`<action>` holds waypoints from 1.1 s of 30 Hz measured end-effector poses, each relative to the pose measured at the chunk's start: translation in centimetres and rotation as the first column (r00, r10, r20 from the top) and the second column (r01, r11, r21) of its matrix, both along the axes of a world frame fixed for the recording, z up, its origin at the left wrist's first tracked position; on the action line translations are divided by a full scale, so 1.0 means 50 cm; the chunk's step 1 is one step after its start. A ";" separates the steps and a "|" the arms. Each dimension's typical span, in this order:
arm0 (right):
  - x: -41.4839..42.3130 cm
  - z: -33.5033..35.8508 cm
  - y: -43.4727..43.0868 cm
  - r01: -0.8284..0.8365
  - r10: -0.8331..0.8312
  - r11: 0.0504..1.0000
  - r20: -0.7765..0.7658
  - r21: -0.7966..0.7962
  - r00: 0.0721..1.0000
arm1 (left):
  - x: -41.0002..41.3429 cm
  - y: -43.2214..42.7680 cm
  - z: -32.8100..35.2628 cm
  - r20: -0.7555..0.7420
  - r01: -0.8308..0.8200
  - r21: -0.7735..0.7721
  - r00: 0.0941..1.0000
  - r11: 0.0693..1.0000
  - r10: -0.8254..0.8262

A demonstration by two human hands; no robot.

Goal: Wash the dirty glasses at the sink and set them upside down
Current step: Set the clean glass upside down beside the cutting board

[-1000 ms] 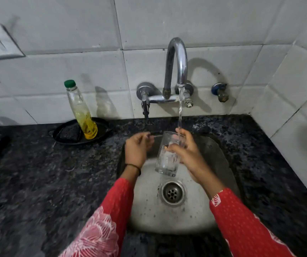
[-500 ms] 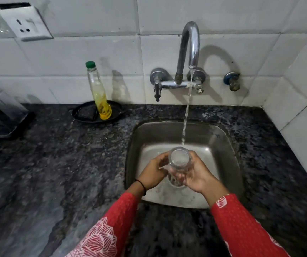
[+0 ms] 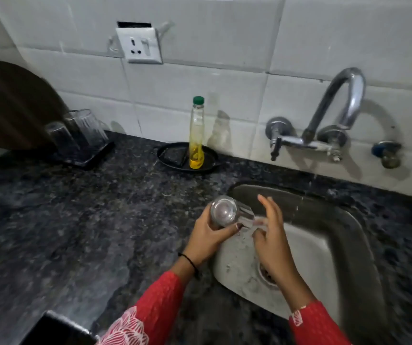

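**GLASS HELD AT SINK EDGE: CURRENT STATE**

The left hand (image 3: 206, 236) grips a clear glass (image 3: 224, 210) over the 9 o'clock rim of the steel sink (image 3: 349, 235). Its fingers (image 3: 226, 230) are curled round the wall of the glass. The glass is tilted: the base faces up toward the camera, and the mouth points down toward 4 o'clock, into the basin.

The right hand (image 3: 273, 239) is over the basin, just beside the mouth at 3 o'clock from the glass. Its fingers (image 3: 270, 210) are straight and spread, grasping nothing. Blur hides whether they touch the rim.

A shorter glass (image 3: 59, 138) and a taller glass (image 3: 88, 128) stand on a black tray (image 3: 98, 155) on the dark speckled tabletop (image 3: 75, 220). The tray is well apart from the sink, at 10 o'clock from the held glass. Both glasses appear to stand mouth-down.

At 12 o'clock from the held glass, a green-capped bottle (image 3: 196, 135) stands upright in a round black dish (image 3: 167, 158) near the tiled wall. The bottle has yellow liquid in its base. The curved tap (image 3: 336, 103) is mounted on the wall at 12 o'clock from the sink. A white wall socket (image 3: 140, 46) sits at 11 o'clock from the bottle. A black band (image 3: 190, 260) circles the left wrist.
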State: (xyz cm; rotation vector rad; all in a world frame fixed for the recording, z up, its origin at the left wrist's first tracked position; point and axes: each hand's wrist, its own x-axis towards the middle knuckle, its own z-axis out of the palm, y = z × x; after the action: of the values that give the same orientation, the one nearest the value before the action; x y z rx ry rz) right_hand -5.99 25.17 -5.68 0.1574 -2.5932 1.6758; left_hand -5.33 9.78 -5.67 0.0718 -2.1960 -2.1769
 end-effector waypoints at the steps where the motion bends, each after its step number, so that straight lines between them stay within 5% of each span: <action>1: -0.012 0.007 -0.027 -0.076 0.089 0.985 -0.083 0.155 0.993 | -0.012 -0.033 0.017 -0.019 -0.009 0.001 1.000 1.000 0.009; 3: -0.047 0.018 -0.100 -0.139 0.207 0.952 -0.239 0.273 0.949 | -0.032 -0.102 0.056 -0.095 -0.026 -0.030 0.995 0.999 0.023; 9: -0.188 0.105 -0.411 -0.095 0.125 0.992 -0.464 0.086 0.877 | -0.136 -0.376 0.153 -0.273 -0.033 -0.175 0.962 0.984 -0.016; 14: -0.332 0.099 -0.710 -0.256 0.213 0.954 -0.250 -0.155 0.944 | -0.241 -0.655 0.143 -0.165 -0.136 -0.114 0.979 0.984 0.116; 21: -0.456 -0.010 -0.985 -0.286 0.281 0.951 -0.056 -0.117 0.958 | -0.302 -0.928 0.021 0.088 -0.372 -0.089 0.921 0.924 0.379; 33: -0.478 -0.096 -1.088 -0.278 0.275 0.960 -0.065 -0.035 0.959 | -0.344 -0.991 -0.050 0.122 -0.311 -0.031 0.942 0.950 0.312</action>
State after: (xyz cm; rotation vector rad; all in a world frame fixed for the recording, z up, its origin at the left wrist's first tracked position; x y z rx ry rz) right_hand -29.91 -29.23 -10.50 0.5844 -2.5863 1.7766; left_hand -22.54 -39.74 -8.17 0.5325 -2.0844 -2.0336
